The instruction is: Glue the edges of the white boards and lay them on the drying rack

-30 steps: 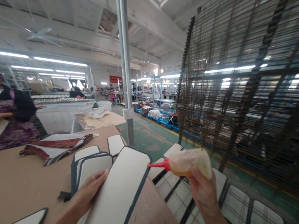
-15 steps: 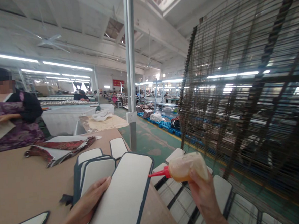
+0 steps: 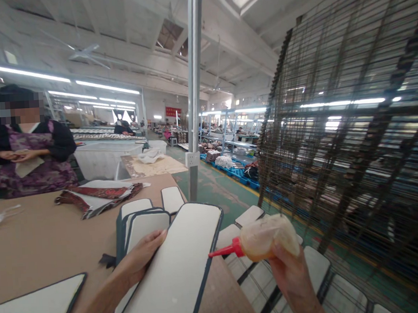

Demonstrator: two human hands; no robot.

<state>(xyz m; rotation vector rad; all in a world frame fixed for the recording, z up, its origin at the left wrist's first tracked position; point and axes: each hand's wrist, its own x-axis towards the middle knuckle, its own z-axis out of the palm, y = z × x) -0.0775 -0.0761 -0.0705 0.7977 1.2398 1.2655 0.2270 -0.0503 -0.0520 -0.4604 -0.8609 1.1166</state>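
Observation:
A long white panel with a dark blue edge (image 3: 180, 262) is tilted up in front of me. My left hand (image 3: 144, 255) grips its left side, thumb on the white face. In my right hand (image 3: 290, 265) is a clear squeeze bottle (image 3: 268, 238) with yellowish liquid low inside. Its red nozzle points left, and the tip is at the panel's right edge. Behind my left hand, several similar panels (image 3: 147, 222) are stacked on the brown table (image 3: 58, 246). One more panel (image 3: 37, 306) lies at the lower left.
Red patterned fabric pieces (image 3: 101, 194) lie farther back on the table, near a small panel (image 3: 172, 200). A metal post (image 3: 191, 105) stands beyond. At right are a tall wire rack (image 3: 334, 120) and more panels (image 3: 317, 268). A person in a purple apron (image 3: 36, 172) stands at left.
The view has turned left, so the scene sits farther right. The nozzle tip is slightly lower along the panel's right edge. Both hands keep their holds.

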